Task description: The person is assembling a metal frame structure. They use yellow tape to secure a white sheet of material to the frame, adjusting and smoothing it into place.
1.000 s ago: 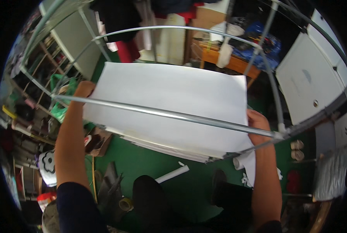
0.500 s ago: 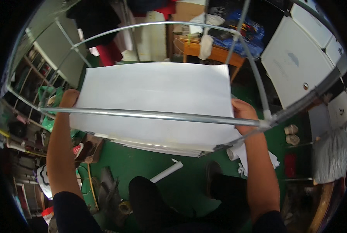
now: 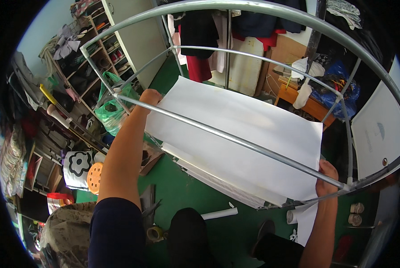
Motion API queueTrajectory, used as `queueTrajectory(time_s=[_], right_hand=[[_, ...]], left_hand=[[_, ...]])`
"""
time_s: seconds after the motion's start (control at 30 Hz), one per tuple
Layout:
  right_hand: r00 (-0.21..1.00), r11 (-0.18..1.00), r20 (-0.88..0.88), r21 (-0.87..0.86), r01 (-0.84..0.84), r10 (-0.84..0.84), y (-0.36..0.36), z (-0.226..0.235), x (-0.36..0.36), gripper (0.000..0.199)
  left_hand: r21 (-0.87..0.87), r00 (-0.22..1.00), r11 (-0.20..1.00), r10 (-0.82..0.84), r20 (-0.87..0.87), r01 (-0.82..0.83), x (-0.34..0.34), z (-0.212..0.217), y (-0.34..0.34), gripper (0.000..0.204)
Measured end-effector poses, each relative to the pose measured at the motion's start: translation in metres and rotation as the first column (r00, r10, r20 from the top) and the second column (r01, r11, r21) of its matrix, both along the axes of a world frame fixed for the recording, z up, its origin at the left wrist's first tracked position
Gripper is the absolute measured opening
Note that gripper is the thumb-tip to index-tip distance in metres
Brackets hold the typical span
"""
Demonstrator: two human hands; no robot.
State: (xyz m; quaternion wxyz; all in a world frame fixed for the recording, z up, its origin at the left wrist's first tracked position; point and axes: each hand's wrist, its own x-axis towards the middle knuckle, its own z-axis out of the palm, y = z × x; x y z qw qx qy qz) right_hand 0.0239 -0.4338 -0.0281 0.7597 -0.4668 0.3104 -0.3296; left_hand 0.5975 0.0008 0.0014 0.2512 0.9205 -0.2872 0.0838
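A large white sheet (image 3: 240, 114) lies stretched out inside a frame of grey metal tubes (image 3: 217, 132). My left hand (image 3: 150, 96) is closed at the sheet's left edge, its fingertips hidden behind the wrist and sheet. At the right edge, my right hand (image 3: 327, 175) grips the sheet near the near right corner. Both forearms reach by the near tube, which crosses over the sheet. Below the sheet's near side shows a white layered edge (image 3: 209, 175), with darker patches at its right end.
A white roll (image 3: 220, 213) and a tape roll (image 3: 155, 233) lie on the green floor (image 3: 182, 187). Left stand a shoe rack (image 3: 112, 56), green plastic bags (image 3: 112, 111) and an orange stool (image 3: 95, 177). An orange wooden table (image 3: 309, 105) stands beyond the frame; a white cabinet (image 3: 376, 129) is right.
The view has turned toward the left, so the frame and sheet now sit further right and slant down to the right. Both hands stay at the sheet's two side edges.
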Motion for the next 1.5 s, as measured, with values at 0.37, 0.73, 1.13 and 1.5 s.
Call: queueTrajectory(time_s=[0.37, 0.73, 1.13, 1.5], right_hand=[[0.998, 0.999, -0.038, -0.015, 0.041, -0.042, -0.005, -0.003, -0.003, 0.009], [1.0, 1.0, -0.02, -0.01, 0.004, -0.004, -0.009, -0.007, -0.004, 0.007], [0.999, 1.0, -0.041, -0.022, 0.008, -0.009, -0.015, -0.012, -0.005, 0.012], [0.998, 0.999, -0.054, -0.029, -0.039, 0.037, -0.018, -0.013, -0.01, 0.01]], left_hand=[[0.333, 0.99, 0.939, -0.118, 0.082, 0.085, 0.022, -0.013, 0.002, 0.007], [0.329, 0.992, 0.944, 0.026, -0.127, 0.017, 0.042, -0.022, 0.005, 0.023], [0.233, 0.967, 0.972, 0.028, -0.252, 0.032, 0.025, -0.004, -0.003, 0.023], [0.023, 0.837, 0.992, 0.12, -0.534, -0.127, 0.027, 0.001, -0.011, 0.027]])
